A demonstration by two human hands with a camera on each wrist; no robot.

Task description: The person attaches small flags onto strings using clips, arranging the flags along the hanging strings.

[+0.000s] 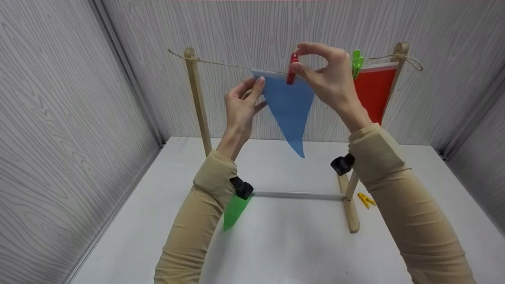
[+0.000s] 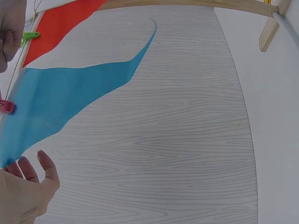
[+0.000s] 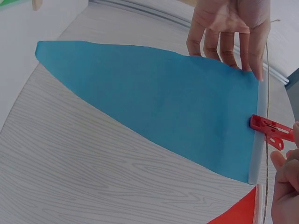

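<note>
A blue triangular pennant (image 1: 290,106) with a pale top edge hangs against a twine line (image 1: 225,64). My left hand (image 1: 241,104) pinches its upper left corner between thumb and fingers. At the middle of the top edge sits a red clothespin (image 1: 292,69), which my right hand (image 1: 331,75) pinches by its upper end. In the right wrist view the jaws of the red clothespin (image 3: 261,123) lie over the blue cloth and the edge. A red pennant (image 1: 375,90) hangs to the right, with a green clothespin (image 1: 357,64) at its left corner.
Wooden posts (image 1: 197,98) hold the twine at both sides, joined low by a pale rod (image 1: 300,195). A green pennant (image 1: 236,213) lies on the white table (image 1: 292,244) near my left forearm. Yellow clothespins (image 1: 366,200) lie beside the right foot (image 1: 351,217). Wood-grain panels surround the table.
</note>
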